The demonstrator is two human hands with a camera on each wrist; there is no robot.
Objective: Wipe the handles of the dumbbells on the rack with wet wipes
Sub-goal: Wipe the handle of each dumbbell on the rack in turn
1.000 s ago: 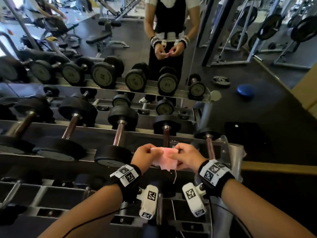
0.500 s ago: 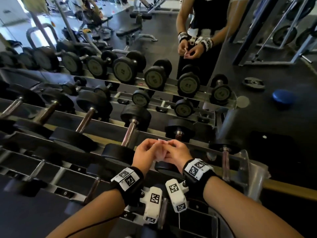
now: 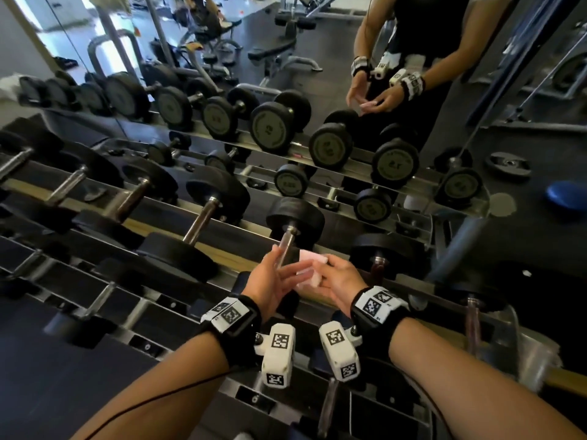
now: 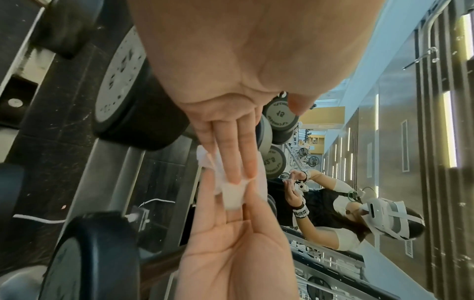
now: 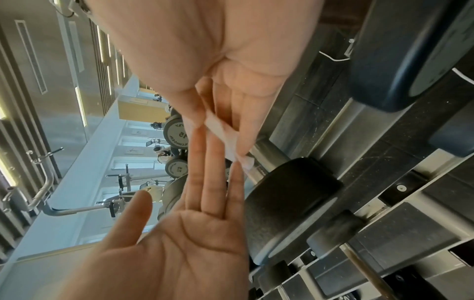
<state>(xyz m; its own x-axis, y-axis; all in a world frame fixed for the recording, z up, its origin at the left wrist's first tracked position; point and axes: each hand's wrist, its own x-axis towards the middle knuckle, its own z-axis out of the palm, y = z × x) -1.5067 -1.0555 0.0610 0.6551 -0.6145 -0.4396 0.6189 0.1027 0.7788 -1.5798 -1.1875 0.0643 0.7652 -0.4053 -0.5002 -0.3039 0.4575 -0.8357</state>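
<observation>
Wipe [image 3: 307,270], pale pink and folded small, sits between our two hands above the front rail of the rack [image 3: 222,258], near centre of the head view; its long axis runs roughly 10 to 4 o'clock there. Behind it, the nearest dumbbell handle [image 3: 284,249] slants from 1 o'clock down to 7; neighbouring handles on that row slant likewise.

Since the frame half a second back, our hands have parted: then they were bunched tight round the wipe, now the fingers are spread out and the wipe shows; our view has swung too, so the rack lies more diagonal.

Left hand [image 3: 270,282]: palm turned toward 3 o'clock, fingers straight and close together, laid flat on the wipe; thumb up near the handle. Right hand [image 3: 340,279]: fingers extended under the wipe, thumb lying along its upper edge, holding it; wrist views show straight fingers of both hands overlapping with the wipe sandwiched between.
</observation>
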